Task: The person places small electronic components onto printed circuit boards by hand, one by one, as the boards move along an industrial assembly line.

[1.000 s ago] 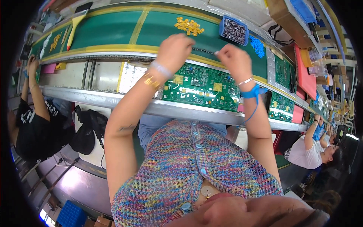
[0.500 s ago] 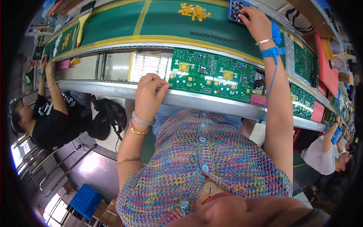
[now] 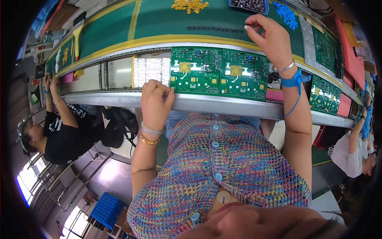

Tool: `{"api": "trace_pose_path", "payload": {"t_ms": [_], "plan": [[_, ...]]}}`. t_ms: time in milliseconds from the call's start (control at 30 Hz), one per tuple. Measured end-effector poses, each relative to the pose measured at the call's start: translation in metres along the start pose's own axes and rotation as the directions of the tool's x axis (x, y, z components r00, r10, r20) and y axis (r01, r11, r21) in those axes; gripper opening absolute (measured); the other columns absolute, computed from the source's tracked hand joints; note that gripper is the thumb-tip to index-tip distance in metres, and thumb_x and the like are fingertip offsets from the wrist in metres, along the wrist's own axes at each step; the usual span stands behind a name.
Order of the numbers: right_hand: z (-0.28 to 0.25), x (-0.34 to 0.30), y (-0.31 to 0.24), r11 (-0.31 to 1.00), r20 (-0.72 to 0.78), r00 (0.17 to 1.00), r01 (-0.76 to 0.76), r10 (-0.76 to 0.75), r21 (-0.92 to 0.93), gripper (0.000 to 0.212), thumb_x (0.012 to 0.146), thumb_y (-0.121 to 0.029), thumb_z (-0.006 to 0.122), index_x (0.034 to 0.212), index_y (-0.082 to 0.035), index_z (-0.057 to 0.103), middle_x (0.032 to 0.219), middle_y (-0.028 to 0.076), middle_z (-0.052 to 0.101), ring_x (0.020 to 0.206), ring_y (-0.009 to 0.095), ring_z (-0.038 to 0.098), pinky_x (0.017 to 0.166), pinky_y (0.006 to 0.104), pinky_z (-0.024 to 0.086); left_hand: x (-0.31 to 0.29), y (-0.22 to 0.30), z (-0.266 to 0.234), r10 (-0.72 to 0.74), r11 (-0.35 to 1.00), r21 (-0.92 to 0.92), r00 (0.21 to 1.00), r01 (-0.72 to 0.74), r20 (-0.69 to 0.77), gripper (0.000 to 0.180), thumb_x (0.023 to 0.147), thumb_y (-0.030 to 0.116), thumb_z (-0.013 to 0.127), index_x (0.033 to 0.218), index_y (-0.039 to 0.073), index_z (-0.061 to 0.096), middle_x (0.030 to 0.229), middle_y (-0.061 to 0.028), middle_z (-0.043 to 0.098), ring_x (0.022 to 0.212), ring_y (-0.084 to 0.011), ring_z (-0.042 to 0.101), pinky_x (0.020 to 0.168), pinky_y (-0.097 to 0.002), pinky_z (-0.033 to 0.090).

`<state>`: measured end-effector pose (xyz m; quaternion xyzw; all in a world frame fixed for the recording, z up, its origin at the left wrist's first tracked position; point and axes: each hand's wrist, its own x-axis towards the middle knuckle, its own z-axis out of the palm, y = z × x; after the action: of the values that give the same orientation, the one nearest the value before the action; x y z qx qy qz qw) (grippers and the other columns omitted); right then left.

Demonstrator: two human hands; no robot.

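The left hand (image 3: 155, 99) is at the near left corner of the green circuit boards (image 3: 197, 81), fingers curled over and thumb drawn in beside them, perhaps to steady that edge; whether it actually pinches the board, I cannot tell. The boards lie flat, side by side, along the metal rail (image 3: 215, 105), which seems to bear them by the near edge and keep them square to the person. The right hand (image 3: 272, 40) is over the bench (image 3: 159, 24), thumb and forefinger bent toward each other at the right end of a row of black parts (image 3: 215, 29); the fingertips are so small here that I cannot say whether a part sits between them. That row lies just beyond the boards and roughly parallel to them, likely so that every piece is in short reach; farther back, the blue tray (image 3: 266, 4) has walls that keep its loose dark parts (image 3: 248, 4) together; to its left is a heap of yellow discs (image 3: 190, 4), to its right a heap of blue parts (image 3: 285, 15), set apart apparently so the kinds do not mix. A blue band (image 3: 292, 81) circles the right wrist, its cord (image 3: 293, 107) hanging down clear of the fingers.
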<state>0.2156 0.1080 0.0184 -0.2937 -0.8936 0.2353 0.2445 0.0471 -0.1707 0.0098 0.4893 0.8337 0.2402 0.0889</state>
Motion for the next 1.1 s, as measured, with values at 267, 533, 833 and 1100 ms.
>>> {"api": "trace_pose_path", "payload": {"t_ms": [267,533,833,1100], "plan": [[0.000,-0.002,0.002,0.998,-0.031,0.999,0.029,-0.027,0.058,0.014,0.081,-0.019,0.063,0.091,-0.010,0.062,0.077,0.002,0.063,0.067,0.017,0.061,0.059,0.0285,0.048,0.002,0.003,0.005,-0.057,0.998,0.033,0.998,0.057,0.007,0.008,0.069,0.007,0.070,0.069,0.004,0.063,0.077,-0.0075,0.053,0.078,-0.0271,0.051,0.069,-0.0372,0.043],[-0.017,-0.048,-0.012,0.946,0.112,0.992,-0.092,0.060,0.312,0.014,0.081,-0.006,0.065,0.095,-0.004,0.062,0.083,0.005,0.062,0.074,0.012,0.058,0.061,0.0237,0.046,0.069,0.051,-0.020,0.328,0.943,0.069,0.945,-0.326,-0.009,0.013,0.072,0.016,0.072,0.071,0.006,0.064,0.077,-0.0075,0.054,0.078,-0.0282,0.052,0.067,-0.0375,0.043],[-0.025,-0.115,-0.027,0.929,0.110,0.984,-0.170,0.141,0.329,0.017,0.080,-0.003,0.062,0.098,-0.003,0.064,0.087,0.010,0.063,0.078,0.023,0.060,0.067,0.0299,0.047,0.240,0.094,0.072,0.786,0.618,0.232,0.596,-0.751,-0.167,0.014,0.076,0.015,0.065,0.089,0.009,0.067,0.088,-0.0057,0.061,0.093,-0.0260,0.055,0.080,-0.0360,0.048],[-0.033,-0.135,-0.012,0.801,0.110,0.916,-0.392,0.385,0.454,0.016,0.083,-0.005,0.063,0.099,-0.001,0.063,0.086,0.006,0.064,0.074,0.012,0.062,0.066,0.0244,0.051,0.247,0.099,0.084,0.713,0.686,0.177,0.701,-0.706,0.036,0.015,0.074,0.015,0.067,0.088,0.009,0.069,0.091,-0.0059,0.062,0.093,-0.0273,0.055,0.083,-0.0364,0.046]]}}
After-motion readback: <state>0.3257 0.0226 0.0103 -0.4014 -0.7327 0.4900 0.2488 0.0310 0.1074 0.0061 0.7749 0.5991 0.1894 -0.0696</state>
